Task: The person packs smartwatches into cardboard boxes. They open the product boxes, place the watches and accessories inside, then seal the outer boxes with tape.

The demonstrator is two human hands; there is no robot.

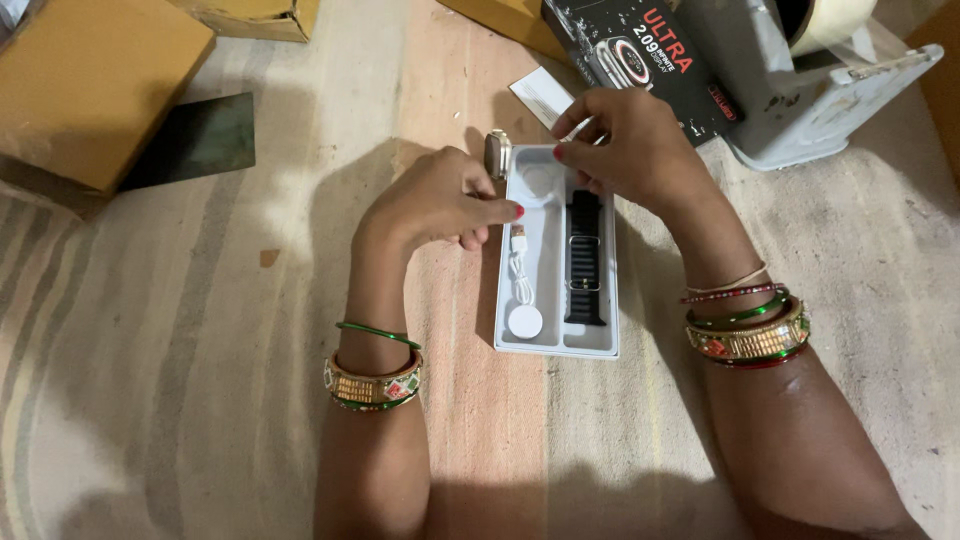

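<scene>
A white plastic tray (553, 342) lies on the striped mat in front of me. In it sit a black watch strap (584, 258) on the right and a white charging cable with a round puck (524, 321) on the left. My left hand (437, 200) holds a silver watch body (497, 153) at the tray's top left corner, with a finger resting on the tray's left edge. My right hand (625, 150) hovers over the tray's top end, fingers curled; what it pinches is hidden.
A black product box (650, 55) lies beyond the tray, next to a grey tape dispenser (830, 90). A small white leaflet (541, 97) sits by the box. Cardboard boxes (90, 85) and a dark flat sheet (195, 140) lie at the upper left.
</scene>
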